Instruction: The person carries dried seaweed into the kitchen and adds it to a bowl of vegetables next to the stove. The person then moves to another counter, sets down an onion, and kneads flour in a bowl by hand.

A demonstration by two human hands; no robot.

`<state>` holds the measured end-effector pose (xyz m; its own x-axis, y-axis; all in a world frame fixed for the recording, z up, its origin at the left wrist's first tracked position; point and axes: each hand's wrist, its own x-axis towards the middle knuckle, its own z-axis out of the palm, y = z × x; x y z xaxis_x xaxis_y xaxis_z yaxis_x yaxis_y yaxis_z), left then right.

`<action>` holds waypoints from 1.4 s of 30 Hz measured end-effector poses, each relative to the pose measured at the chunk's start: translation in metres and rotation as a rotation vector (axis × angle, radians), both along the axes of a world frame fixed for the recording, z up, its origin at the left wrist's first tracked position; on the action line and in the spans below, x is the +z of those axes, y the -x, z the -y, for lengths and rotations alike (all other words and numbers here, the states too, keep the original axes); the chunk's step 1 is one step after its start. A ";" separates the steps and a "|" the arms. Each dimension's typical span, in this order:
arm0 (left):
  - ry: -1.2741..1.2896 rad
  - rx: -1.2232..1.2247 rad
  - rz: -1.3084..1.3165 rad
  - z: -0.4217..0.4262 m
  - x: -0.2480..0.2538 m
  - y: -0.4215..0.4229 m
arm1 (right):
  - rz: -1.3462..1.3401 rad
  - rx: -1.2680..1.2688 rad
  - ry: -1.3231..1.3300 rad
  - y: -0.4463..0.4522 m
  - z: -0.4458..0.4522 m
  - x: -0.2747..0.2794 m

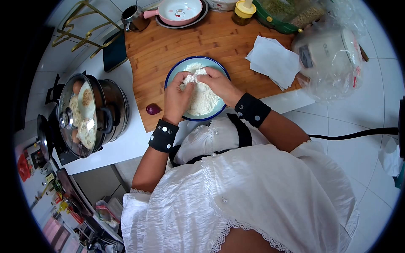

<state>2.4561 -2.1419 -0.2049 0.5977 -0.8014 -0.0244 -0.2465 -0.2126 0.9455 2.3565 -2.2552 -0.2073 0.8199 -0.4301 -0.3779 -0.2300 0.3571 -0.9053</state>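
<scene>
A light-blue enamel bowl with a dark blue rim stands on the wooden board, close to my body. White flour lies in it, partly in loose crumbs. My left hand is over the left side of the bowl, its fingers curled in on a clump of the flour. From the right, my right hand reaches in with bent fingers closed on the same clump, near the left fingertips. Some fingertips are hidden in the flour.
A small purple onion lies left of the bowl. Further left stands a lidded steamer with food inside. White paper sheets lie on the board. A plastic-wrapped appliance, a pink-handled pan and an oil jar stand behind.
</scene>
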 end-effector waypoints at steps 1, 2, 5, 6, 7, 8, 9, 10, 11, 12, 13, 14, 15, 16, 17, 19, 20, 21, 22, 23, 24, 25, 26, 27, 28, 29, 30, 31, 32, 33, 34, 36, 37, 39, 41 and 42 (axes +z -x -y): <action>-0.012 0.008 0.038 -0.001 0.002 -0.001 | 0.002 0.013 0.057 0.001 0.000 0.000; -0.015 0.008 0.038 -0.001 0.003 -0.003 | 0.004 0.025 0.114 0.002 0.000 -0.001; -0.027 0.018 0.041 -0.002 0.002 -0.006 | -0.032 0.037 0.261 0.004 0.002 -0.004; -0.034 0.030 0.045 -0.003 -0.001 -0.007 | -0.054 0.039 0.308 0.004 0.003 -0.005; -0.041 0.042 0.049 -0.003 -0.003 -0.007 | -0.075 0.040 0.356 0.005 0.004 -0.005; -0.065 0.039 0.057 -0.004 -0.003 -0.007 | -0.096 0.042 0.403 0.005 0.005 -0.006; -0.088 0.036 0.064 -0.005 -0.002 -0.007 | -0.090 0.069 0.482 0.006 0.007 -0.009; -0.112 0.032 0.071 -0.006 -0.001 -0.006 | -0.084 0.095 0.562 0.007 0.009 -0.013; -0.111 0.024 0.076 -0.007 -0.001 -0.006 | -0.078 0.122 0.642 0.008 0.010 -0.015; -0.109 0.016 0.080 -0.008 -0.001 -0.006 | -0.092 0.173 0.697 0.011 0.012 -0.015; -0.107 0.008 0.084 -0.008 -0.002 -0.005 | -0.107 0.223 0.753 0.014 0.013 -0.015; -0.124 -0.037 0.107 -0.010 -0.004 -0.005 | -0.122 0.274 0.808 0.016 0.013 -0.014; -0.140 -0.083 0.130 -0.012 -0.006 -0.005 | -0.156 0.340 0.869 0.018 0.010 -0.009; -0.157 -0.127 0.153 -0.015 -0.008 -0.004 | -0.189 0.407 0.929 0.021 0.005 0.000; -0.207 -0.183 0.275 -0.018 -0.008 0.000 | -0.221 0.474 0.988 0.023 0.000 0.006; -0.304 -0.296 0.520 -0.022 -0.006 0.010 | -0.301 0.562 1.137 0.025 -0.008 0.006; -0.352 -0.310 0.559 -0.022 -0.005 0.014 | -0.339 0.608 1.210 0.024 -0.011 0.006; -0.400 -0.325 0.599 -0.022 -0.003 0.018 | -0.274 0.520 1.320 0.024 -0.016 -0.001; -0.447 -0.341 0.636 -0.021 -0.002 0.022 | -0.277 0.496 1.351 0.022 -0.017 -0.005; -0.455 -0.331 0.668 -0.019 -0.003 0.022 | -0.280 0.472 1.383 0.019 -0.016 -0.010; -0.487 -0.321 0.681 -0.015 -0.005 0.023 | -0.282 0.447 1.416 0.016 -0.015 -0.012; -0.518 -0.310 0.696 -0.009 -0.008 0.023 | -0.275 0.416 1.421 0.013 -0.013 -0.015; -0.551 -0.297 0.711 -0.005 -0.011 0.023 | -0.266 0.387 1.425 0.011 -0.011 -0.020; -0.554 -0.270 0.743 -0.002 -0.016 0.021 | -0.256 0.357 1.429 0.009 -0.009 -0.024; -0.554 -0.246 0.775 0.001 -0.022 0.020 | -0.239 0.329 1.414 0.007 -0.007 -0.026; -0.554 -0.223 0.807 0.004 -0.026 0.018 | -0.223 0.301 1.399 0.006 -0.004 -0.029; -0.517 -0.202 0.716 0.006 -0.025 0.015 | -0.211 0.271 1.382 0.006 -0.002 -0.030; -0.481 -0.178 0.626 0.007 -0.023 0.009 | -0.228 0.251 1.297 0.004 0.001 -0.031; -0.445 -0.152 0.538 0.008 -0.023 0.002 | -0.241 0.232 1.213 0.002 0.004 -0.032; -0.398 -0.128 0.482 0.008 -0.024 -0.004 | -0.254 0.213 1.129 0.000 0.006 -0.031; -0.362 -0.120 0.408 0.007 -0.024 -0.006 | -0.226 0.200 1.053 -0.001 0.009 -0.031; -0.293 -0.102 0.259 0.005 -0.020 -0.009 | -0.169 0.177 0.901 -0.004 0.011 -0.025; -0.273 -0.096 0.147 0.005 -0.017 -0.009 | -0.162 0.165 0.829 -0.003 0.010 -0.019; -0.230 -0.085 -0.079 0.004 -0.009 -0.009 | -0.148 0.139 0.687 -0.001 0.008 -0.002; -0.163 -0.097 -0.170 0.004 0.002 -0.007 | -0.108 0.145 0.681 0.003 0.006 0.007; -0.128 -0.102 -0.215 0.004 0.006 -0.007 | -0.088 0.148 0.679 0.004 0.007 0.010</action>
<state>2.4631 -2.1459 -0.1991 0.4839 -0.8395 -0.2471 -0.0692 -0.3182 0.9455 2.3522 -2.2617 -0.1974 0.8668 -0.4805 -0.1331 -0.3154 -0.3216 -0.8928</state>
